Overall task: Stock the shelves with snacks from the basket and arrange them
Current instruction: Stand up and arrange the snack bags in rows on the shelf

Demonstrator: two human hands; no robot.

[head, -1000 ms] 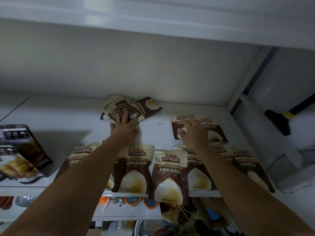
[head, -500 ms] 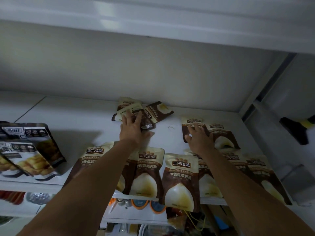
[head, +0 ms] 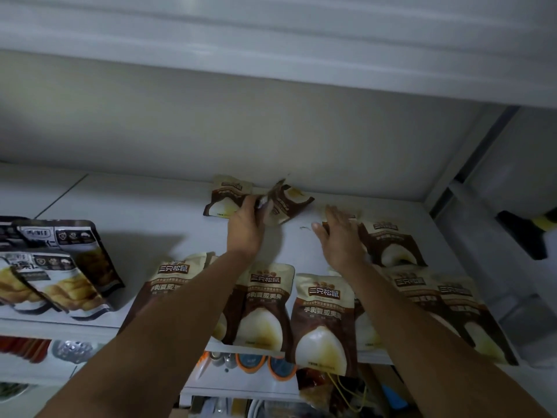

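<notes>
The fingertips of the left hand [head: 244, 229] are hidden behind the snack packet [head: 272, 206] round which they are curled, at the back edge of the shelf [head: 135, 212]. That brown-and-cream packet is tilted up off the shelf. Two back packets [head: 229, 193] of the same kind are made out beside it, one on each side, though their outlines are blurred and hard to separate. The right hand [head: 340, 233] is laid flat, fingers straight, on a pair of packets [head: 390, 242] behind the front row. The left one of the pair is almost wholly covered by the hand.

Half a second earlier the left hand was spread flat on the back pile; a packet has since been grasped and raised. The right hand has stayed flat on the same packet.

Along the front edge a front row [head: 324, 312] of six packets is counted. A seventh is only glimpsed under the left forearm, and others are partly hidden by the right forearm. Toward the left end of the shelf four dark packets [head: 60, 245] are seen, cut off by the frame. What is kept below the shelf cannot be made out.
</notes>
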